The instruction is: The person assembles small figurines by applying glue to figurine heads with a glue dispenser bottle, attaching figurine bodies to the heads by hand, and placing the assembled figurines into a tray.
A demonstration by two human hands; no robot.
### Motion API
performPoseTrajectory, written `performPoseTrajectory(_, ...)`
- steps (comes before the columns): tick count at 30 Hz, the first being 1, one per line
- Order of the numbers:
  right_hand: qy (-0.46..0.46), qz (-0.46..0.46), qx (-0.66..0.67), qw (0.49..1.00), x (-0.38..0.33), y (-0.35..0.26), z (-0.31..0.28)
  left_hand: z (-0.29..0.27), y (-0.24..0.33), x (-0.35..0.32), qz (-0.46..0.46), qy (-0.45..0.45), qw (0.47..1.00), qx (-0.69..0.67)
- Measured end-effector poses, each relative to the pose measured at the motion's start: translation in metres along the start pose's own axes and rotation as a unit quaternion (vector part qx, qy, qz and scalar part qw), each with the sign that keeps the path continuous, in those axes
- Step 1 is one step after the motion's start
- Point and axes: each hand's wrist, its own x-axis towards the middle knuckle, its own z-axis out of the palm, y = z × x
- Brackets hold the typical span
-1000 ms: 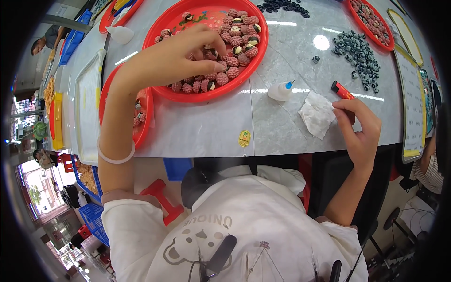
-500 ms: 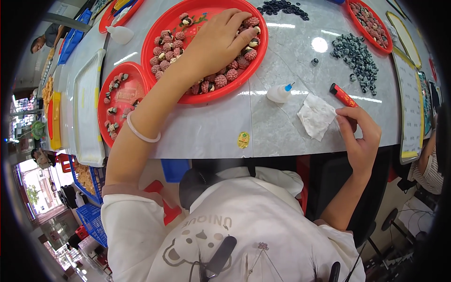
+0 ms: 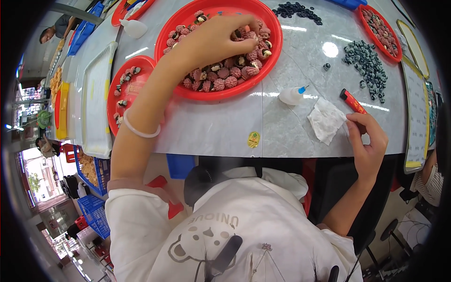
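My left hand [image 3: 213, 42] reaches over a large round red tray [image 3: 213, 95]. Its thumb and forefinger curl around a pink berry-shaped piece [image 3: 253, 35] at the tray's right side. More pink knobbly pieces [image 3: 223, 73], some with dark and cream parts, fill much of the tray. On the right, my right hand [image 3: 369, 138] is pinched closed at the edge of a crumpled white tissue [image 3: 325, 121]; whatever its fingertips hold is too small to make out. A white squeeze bottle [image 3: 290, 96] with a blue needle tip stands left of the tissue, and a red black-ended cylinder [image 3: 353, 101] lies beyond my right fingers.
Dark grey beads [image 3: 367, 66] are heaped at the right, with one single bead [image 3: 327, 66] apart. Black rings [image 3: 297, 11] lie at the back. A smaller red tray [image 3: 134, 87] and a white tray [image 3: 96, 108] stand left. Another red tray [image 3: 383, 33] is far right.
My left hand's fingers have gone from stretched over the tray to curled in at its right side. The whole view has shifted slightly. My right hand keeps its pinch beside the tissue.
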Motion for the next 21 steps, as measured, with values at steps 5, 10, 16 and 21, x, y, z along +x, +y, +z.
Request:
performPoseTrajectory(5,0.003,0.015,-0.01,1.0,-0.003,0.004,-0.001,-0.008,0.016,-0.033,-0.02,-0.022,0.994,0.101)
performPoseTrajectory(10,0.0,0.013,-0.008,1.0,-0.002,0.005,-0.001,0.003,0.019,-0.065,0.014,0.082,0.963,0.257)
performPoseTrajectory(16,-0.001,-0.006,-0.005,1.0,0.001,0.0,0.004,0.002,0.03,-0.072,-0.059,0.074,0.961,0.258)
performPoseTrajectory(21,-0.001,0.004,-0.012,1.0,-0.001,-0.001,0.001,-0.037,0.03,-0.037,-0.18,0.032,0.972,0.149)
